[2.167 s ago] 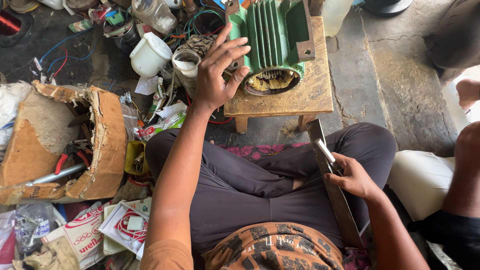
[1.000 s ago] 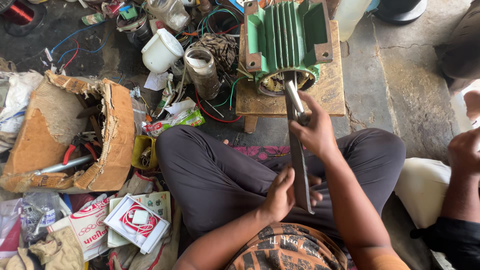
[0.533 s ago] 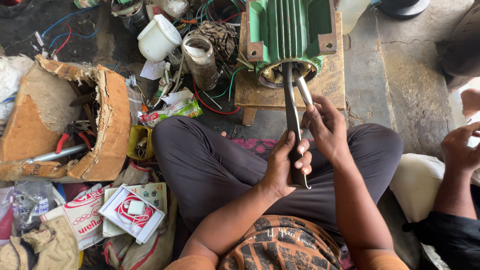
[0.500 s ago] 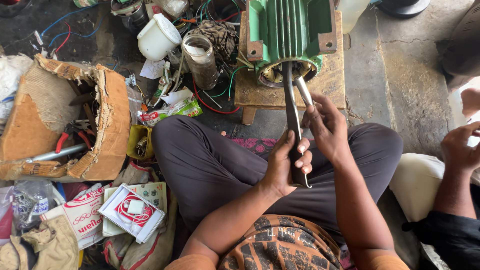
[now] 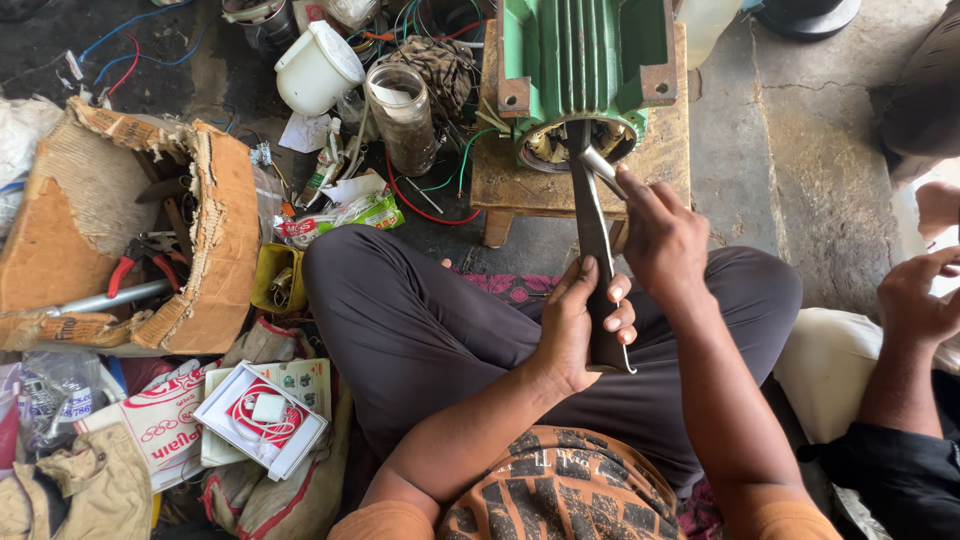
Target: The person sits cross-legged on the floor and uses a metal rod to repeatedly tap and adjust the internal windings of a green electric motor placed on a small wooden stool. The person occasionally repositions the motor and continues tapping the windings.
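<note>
Left hand gripped the lower end of a long dark metal bar, whose tip sat in the open mouth of the green motor at twelve o'clock on a wooden stool. Right hand pinched a small metal rod beside the bar. A torn cardboard box lay at nine o'clock.

A single head-worn camera looks steeply down from close above the seated person's lap, facing forward over the crossed legs. The left hand and right hand sit near the centre of the frame. Beyond the hands the view reaches the low wooden tabletop; left of them lies the cluttered floor.
</note>
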